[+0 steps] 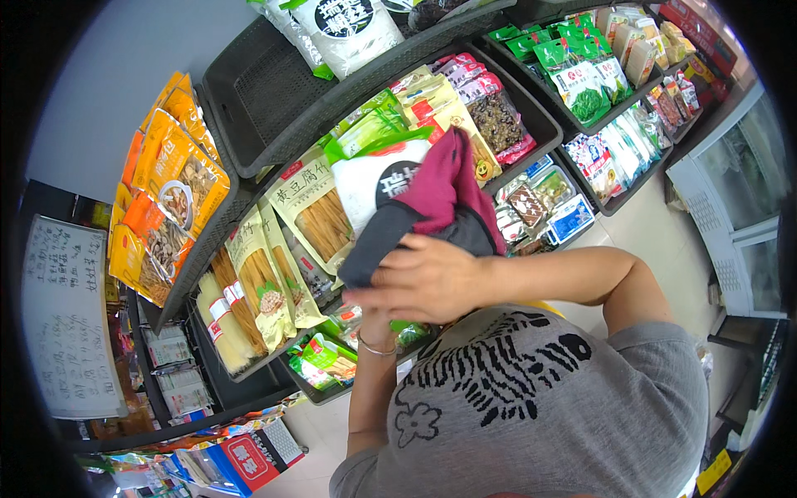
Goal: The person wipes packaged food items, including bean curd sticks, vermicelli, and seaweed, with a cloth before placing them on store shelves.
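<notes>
A maroon and dark grey cloth (444,187) is bunched up in front of me. My right hand (436,282) is closed on its lower grey part, with the arm reaching across from the right. My left hand (375,324), a bracelet on its wrist, comes up beneath the right hand. Its fingers are mostly hidden, so I cannot tell what they hold. Just behind the cloth is a white bag (357,187) with a green top, partly covered; whether a hand touches it is unclear. Packs of dried bean curd sticks (320,212) lie to the left of the cloth.
Black trays (286,137) form tiered shelving. Orange food packs (178,187) stand at left, green packs (577,79) at far right. Flat packets (540,203) lie right of the cloth. A handwritten whiteboard (70,324) is at far left, a glass-fronted cabinet (739,199) at right.
</notes>
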`<state>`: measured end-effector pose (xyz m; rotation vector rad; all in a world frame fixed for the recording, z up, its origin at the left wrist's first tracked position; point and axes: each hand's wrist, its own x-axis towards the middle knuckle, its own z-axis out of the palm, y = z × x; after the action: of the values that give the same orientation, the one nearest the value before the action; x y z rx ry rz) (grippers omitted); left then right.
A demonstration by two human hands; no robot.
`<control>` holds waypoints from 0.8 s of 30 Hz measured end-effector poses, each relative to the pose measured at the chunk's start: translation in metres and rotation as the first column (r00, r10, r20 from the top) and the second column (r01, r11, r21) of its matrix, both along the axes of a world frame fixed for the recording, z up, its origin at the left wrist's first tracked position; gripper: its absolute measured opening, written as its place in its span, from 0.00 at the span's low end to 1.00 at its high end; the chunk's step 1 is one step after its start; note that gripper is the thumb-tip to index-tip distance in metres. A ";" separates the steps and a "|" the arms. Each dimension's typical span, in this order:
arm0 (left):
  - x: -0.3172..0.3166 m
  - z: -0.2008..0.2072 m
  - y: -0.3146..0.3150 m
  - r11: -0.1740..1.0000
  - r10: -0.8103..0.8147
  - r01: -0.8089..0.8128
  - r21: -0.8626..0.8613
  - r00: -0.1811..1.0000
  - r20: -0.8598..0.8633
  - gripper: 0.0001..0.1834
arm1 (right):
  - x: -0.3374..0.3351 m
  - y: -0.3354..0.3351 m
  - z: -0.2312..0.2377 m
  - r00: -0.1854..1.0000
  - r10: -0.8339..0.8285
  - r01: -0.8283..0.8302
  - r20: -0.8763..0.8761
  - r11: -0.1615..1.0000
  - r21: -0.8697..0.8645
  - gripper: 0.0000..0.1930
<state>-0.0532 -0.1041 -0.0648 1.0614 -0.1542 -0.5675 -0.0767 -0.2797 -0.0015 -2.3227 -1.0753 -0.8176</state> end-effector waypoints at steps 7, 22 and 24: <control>0.003 0.023 0.011 0.986 -0.143 0.125 0.112 0.974 0.175 0.53 | 0.056 -0.039 0.055 0.999 -0.034 0.034 -0.003 0.985 0.172 0.22; 0.006 0.031 0.000 0.963 -0.087 0.086 -0.256 0.996 0.009 0.41 | 0.036 -0.044 0.008 0.949 -0.312 0.291 -0.047 0.809 0.510 0.19; 0.008 0.027 -0.007 0.984 -0.023 0.020 -0.179 1.000 -0.014 0.38 | 0.010 -0.022 0.008 0.977 -0.204 0.215 -0.067 0.912 0.350 0.24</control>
<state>-0.0448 -0.1114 -0.0375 0.8813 -0.1989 -0.5713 -0.0669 -0.3016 0.0066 -2.1509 -0.6075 -0.9653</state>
